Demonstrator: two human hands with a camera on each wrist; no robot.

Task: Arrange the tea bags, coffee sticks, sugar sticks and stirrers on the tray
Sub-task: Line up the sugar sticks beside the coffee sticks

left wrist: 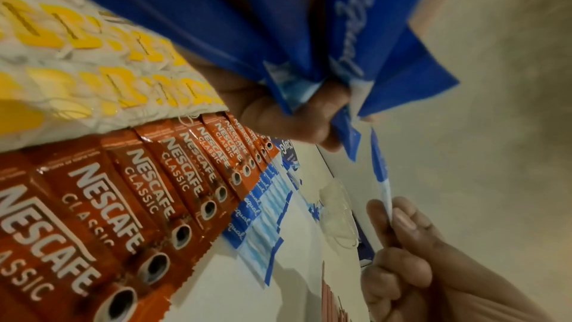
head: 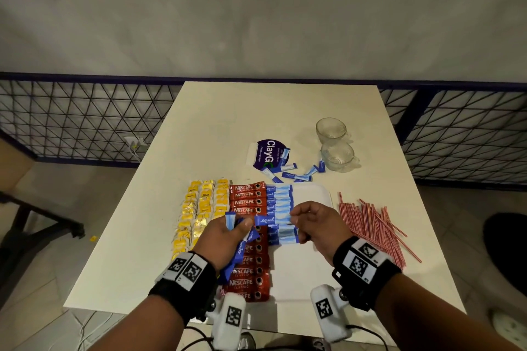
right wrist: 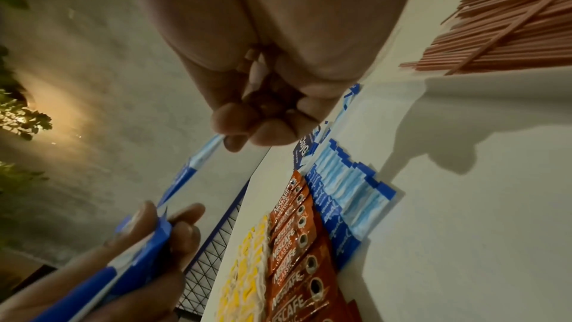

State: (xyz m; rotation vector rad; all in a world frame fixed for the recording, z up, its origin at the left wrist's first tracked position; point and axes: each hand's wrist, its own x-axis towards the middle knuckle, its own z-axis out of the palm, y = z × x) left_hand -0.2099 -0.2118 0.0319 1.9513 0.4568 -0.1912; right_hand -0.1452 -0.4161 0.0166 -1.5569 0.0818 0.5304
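A white tray (head: pixel 313 194) holds yellow tea bags (head: pixel 199 208) at left, a column of red coffee sticks (head: pixel 248 236) in the middle and a row of blue sugar sticks (head: pixel 281 202) beside them. My left hand (head: pixel 228 236) grips a bunch of blue sugar sticks (left wrist: pixel 294 33) above the coffee column. My right hand (head: pixel 310 222) pinches one end of a single sugar stick (head: pixel 271 219), held level between both hands over the sugar row. Red-striped stirrers (head: pixel 373 225) lie in a heap on the table right of the tray.
More loose sugar sticks (head: pixel 293 174) lie behind the tray beside a purple ClayGo sign (head: pixel 271 154). Two glass cups (head: pixel 336 145) stand at the back right. A mesh fence (head: pixel 85 120) runs behind the table (head: pixel 228 111).
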